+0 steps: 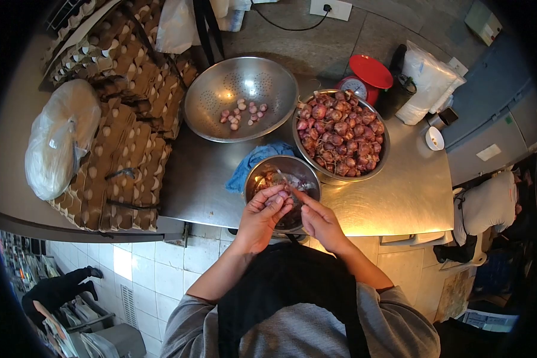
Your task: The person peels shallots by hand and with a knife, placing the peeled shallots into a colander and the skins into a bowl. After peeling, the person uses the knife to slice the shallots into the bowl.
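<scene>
Over a small metal bowl [309, 174] with peelings inside, my left hand [265, 216] pinches a small shallot [283, 195]. My right hand [319, 222] is closed around a small knife [287, 181], its blade beside the shallot. Behind, to the left, a metal colander [206, 89] holds several peeled shallots [241, 113]. To the right a large bowl [386, 149] is heaped with unpeeled red shallots [340, 128]. A blue cloth [244, 166] lies against the small bowl's left side. The knife's handle is mostly hidden in my right hand.
Stacked egg trays [116, 167] and a plastic bag [62, 140] stand at the left. Behind the large bowl are a red scale [371, 71], a white bag [426, 80] and a small white bowl [434, 138]. Another person [56, 292] is at the lower left.
</scene>
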Demonstrator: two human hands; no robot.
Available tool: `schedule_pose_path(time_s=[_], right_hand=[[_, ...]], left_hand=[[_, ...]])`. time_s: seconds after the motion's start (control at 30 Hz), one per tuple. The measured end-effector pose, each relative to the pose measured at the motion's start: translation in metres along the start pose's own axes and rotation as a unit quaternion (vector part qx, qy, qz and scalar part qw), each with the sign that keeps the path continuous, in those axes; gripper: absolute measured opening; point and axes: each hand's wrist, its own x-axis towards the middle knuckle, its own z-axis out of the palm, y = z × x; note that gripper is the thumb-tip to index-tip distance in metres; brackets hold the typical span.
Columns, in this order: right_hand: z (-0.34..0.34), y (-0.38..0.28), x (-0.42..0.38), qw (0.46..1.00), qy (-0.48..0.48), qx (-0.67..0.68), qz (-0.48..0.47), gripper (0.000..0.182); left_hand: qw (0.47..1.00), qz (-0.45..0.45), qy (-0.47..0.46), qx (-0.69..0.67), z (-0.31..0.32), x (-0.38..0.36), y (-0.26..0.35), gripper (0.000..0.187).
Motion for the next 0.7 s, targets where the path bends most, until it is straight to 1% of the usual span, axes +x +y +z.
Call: schedule_pose_path(time_s=[0.13,0.27,0.37,0.43,0.5,0.57,0.67,0.7], right_hand=[[0.006,0.01,0.004,0.998,0.021,-0.043,-0.029,0.041],[-0.002,0.001,0.003,0.999,0.033,-0.001,0.001,0.04],[-0.004,0.002,0.0,0.999,0.042,0.017,0.0,0.04],[-0.004,0.006,-0.001,0.999,0.042,0.022,-0.001,0.04],[-0.003,0.01,-0.003,0.999,0.041,0.025,0.004,0.04],[-0.003,0.011,-0.005,0.999,0.039,0.014,0.009,0.039],[-0.004,0.012,-0.009,0.999,0.038,0.013,-0.003,0.039],[-0.004,0.013,-0.01,0.999,0.04,0.015,-0.01,0.039]], left_hand=[[1.0,-0.01,0.006,-0.013,0.0,0.001,0.0,0.022],[0.998,-0.042,0.032,-0.041,-0.005,0.01,0.006,0.019],[0.995,0.0,0.058,-0.077,-0.015,0.048,0.023,0.014],[0.995,0.068,-0.005,-0.068,-0.028,0.088,0.05,0.009],[0.995,0.07,0.032,-0.064,-0.024,0.121,0.087,0.009],[0.985,0.077,0.141,0.06,-0.022,0.15,0.115,0.017],[0.952,0.148,0.197,0.183,0.02,0.145,0.124,0.024],[0.94,0.155,0.184,0.24,0.02,0.149,0.119,0.032]])
